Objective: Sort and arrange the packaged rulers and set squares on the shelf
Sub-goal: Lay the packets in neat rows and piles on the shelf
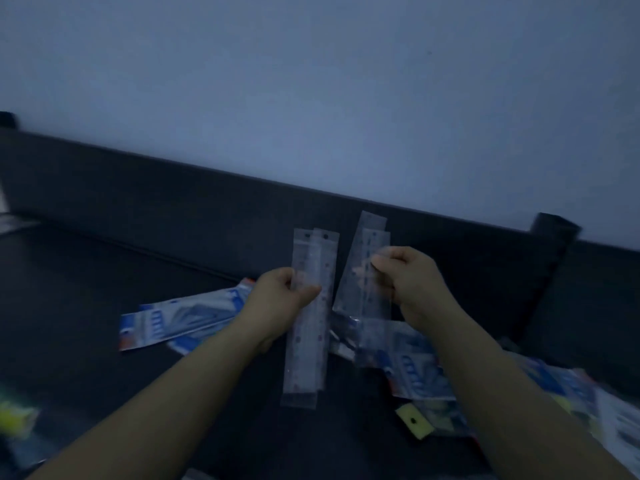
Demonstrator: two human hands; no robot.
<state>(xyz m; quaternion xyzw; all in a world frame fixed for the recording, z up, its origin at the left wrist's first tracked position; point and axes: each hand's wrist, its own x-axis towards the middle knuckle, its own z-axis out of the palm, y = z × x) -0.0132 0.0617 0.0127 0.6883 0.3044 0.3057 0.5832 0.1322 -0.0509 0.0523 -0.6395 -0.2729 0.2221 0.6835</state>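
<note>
We are finding the left hand (277,292) gripping two overlapping clear-sleeved rulers (308,341) at their upper part, with the sleeves hanging below the fist over the dark shelf (138,265). The right hand (412,278) is pinching a second pair of rulers (363,299) just beside the first. Blue set-square packs (180,320) are lying on the shelf beneath.

Dim bluish light, soft blur, wide-angle bending at edges.

Dark shelf (86,278), blue-white packets (180,320) at left, overlapping packets (415,368) (one yellow-tagged) at right.
</note>
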